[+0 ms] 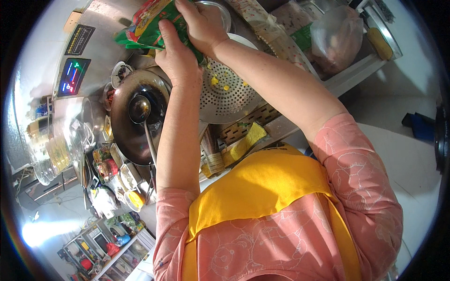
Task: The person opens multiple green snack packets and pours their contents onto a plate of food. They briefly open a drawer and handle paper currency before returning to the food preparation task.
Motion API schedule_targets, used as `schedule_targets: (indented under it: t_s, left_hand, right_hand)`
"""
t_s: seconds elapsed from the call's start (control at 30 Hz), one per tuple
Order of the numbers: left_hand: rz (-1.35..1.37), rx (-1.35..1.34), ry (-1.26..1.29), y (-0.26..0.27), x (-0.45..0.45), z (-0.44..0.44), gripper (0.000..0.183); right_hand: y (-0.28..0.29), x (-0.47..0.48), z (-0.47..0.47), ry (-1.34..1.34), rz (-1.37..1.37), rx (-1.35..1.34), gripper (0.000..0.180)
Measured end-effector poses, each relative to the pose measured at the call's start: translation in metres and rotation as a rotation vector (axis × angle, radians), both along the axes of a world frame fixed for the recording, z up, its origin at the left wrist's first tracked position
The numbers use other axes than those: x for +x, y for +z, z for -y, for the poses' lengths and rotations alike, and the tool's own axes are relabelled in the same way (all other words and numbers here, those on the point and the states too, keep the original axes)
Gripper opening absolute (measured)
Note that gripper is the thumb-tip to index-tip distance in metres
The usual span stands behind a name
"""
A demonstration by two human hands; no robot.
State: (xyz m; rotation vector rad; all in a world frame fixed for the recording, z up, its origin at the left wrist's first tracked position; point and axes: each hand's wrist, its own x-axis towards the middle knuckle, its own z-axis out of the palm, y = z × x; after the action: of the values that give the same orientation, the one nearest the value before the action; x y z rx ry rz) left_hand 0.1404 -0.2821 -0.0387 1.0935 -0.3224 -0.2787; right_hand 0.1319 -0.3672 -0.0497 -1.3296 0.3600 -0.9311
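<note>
At the top of the head view, my left hand [179,59] and my right hand [205,30] both grip a green plastic packet [149,26] with red and yellow printing. The packet's lower end is partly hidden by my fingers. Below my right hand lies a perforated metal strainer [228,102], with several small yellow food bits on it. To the left of my left forearm sits a dark wok [123,137] with a metal ladle [140,109] resting in it. Whether the packet is open cannot be seen.
A bamboo brush [212,154] and a yellow sponge [256,134] lie at the counter's near edge. Left of the wok stand a small bowl [120,73], jars [107,168] and plastic bottles [58,152]. A filled clear plastic bag [337,38] is at upper right.
</note>
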Motion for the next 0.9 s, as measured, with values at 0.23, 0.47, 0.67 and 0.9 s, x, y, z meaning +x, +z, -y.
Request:
schedule_targets:
  t_s: [0.23,0.47,0.67,0.9]
  left_hand:
    - [0.25,0.078,-0.046,-0.023,0.013,-0.007,0.052]
    - [0.152,-0.04,-0.258,-0.025,0.019,-0.009,0.053]
    - [0.007,-0.063,-0.453,-0.006,0.014,-0.026,0.051]
    - [-0.054,0.042,-0.521,0.009,0.017,-0.051,0.038]
  right_hand:
    - [0.007,-0.016,-0.013,0.108,0.0,0.228,0.053]
    - [-0.006,-0.004,-0.017,0.079,0.151,0.18,0.054]
    - [-0.003,-0.023,-0.01,-0.003,0.141,-0.382,0.047]
    - [0.013,-0.041,0.013,0.621,0.016,0.032,0.054]
